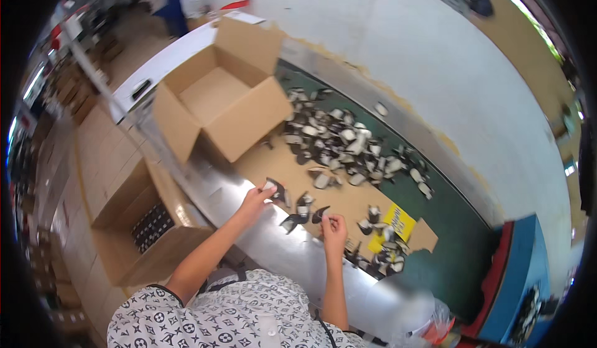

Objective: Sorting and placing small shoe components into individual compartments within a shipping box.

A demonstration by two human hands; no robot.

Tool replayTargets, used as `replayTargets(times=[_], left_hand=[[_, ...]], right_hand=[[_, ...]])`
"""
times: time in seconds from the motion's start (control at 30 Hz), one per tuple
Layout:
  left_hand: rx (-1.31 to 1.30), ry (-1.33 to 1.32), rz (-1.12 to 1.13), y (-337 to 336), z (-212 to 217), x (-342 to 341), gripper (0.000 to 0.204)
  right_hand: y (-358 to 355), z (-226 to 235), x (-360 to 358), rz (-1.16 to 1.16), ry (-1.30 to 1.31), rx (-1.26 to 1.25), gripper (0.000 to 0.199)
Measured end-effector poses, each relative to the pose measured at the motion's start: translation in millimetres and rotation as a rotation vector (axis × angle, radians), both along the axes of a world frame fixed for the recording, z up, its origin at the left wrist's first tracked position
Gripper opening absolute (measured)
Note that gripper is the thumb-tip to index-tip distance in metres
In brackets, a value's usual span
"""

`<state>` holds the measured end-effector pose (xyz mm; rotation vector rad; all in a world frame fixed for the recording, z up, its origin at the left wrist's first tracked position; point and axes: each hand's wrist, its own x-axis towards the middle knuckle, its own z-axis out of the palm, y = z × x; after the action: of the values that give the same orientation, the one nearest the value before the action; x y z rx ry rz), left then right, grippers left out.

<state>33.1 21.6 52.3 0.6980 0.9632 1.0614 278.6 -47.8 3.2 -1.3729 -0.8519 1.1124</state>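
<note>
My left hand (257,199) is closed on a small curved black-and-white piece (278,192) above the near edge of the work surface. To its right, my right hand (334,228) pinches another small piece, a dark pointed one (319,214). Between the hands lie a few loose black-and-white pieces (303,206) on a flat cardboard sheet (261,164). Beyond them spreads a large pile of similar pieces (339,138). What kind of part these are is too small to tell. A smaller group of them (388,255) lies right of my right hand.
An open, tilted cardboard box (249,121) stands at the far left of the metal-edged table. Lower left, another open carton (118,224) holds dark patterned items (152,227). A yellow label (399,222) lies on the cardboard. A blue machine (519,279) stands at the right.
</note>
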Motion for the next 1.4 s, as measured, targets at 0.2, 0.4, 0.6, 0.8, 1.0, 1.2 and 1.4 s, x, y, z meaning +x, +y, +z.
replayTargets(times=[0.2,0.4,0.6,0.8,1.0,1.2,1.4], left_hand=[[-0.143,-0.656,-0.029,-143,47,-104,0.035],[0.149,-0.010,0.230,-243,74,-215,0.026],[0.064,0.387,0.308,-335,74,-293,0.030],[0.144,0.503,0.053,-379,53,-336,0.031],[0.198,0.502,0.270,-402,66,-385,0.028],[0.204,0.599,0.414,-403,83,-416,0.032],[0.194,0.621,0.446,-395,84,-422,0.031]], right_hand=[[-14,80,-102,0.299,0.086,-0.019,0.013],[-21,170,-277,0.944,-0.158,0.204,0.018],[-19,132,-488,1.684,-0.646,0.323,0.024],[-33,-63,-574,1.987,-0.826,-0.070,0.033],[-68,-136,-590,2.015,-0.843,0.173,0.034],[-98,-149,-600,1.959,-0.717,0.246,0.033],[-106,-148,-595,1.914,-0.712,0.133,0.032]])
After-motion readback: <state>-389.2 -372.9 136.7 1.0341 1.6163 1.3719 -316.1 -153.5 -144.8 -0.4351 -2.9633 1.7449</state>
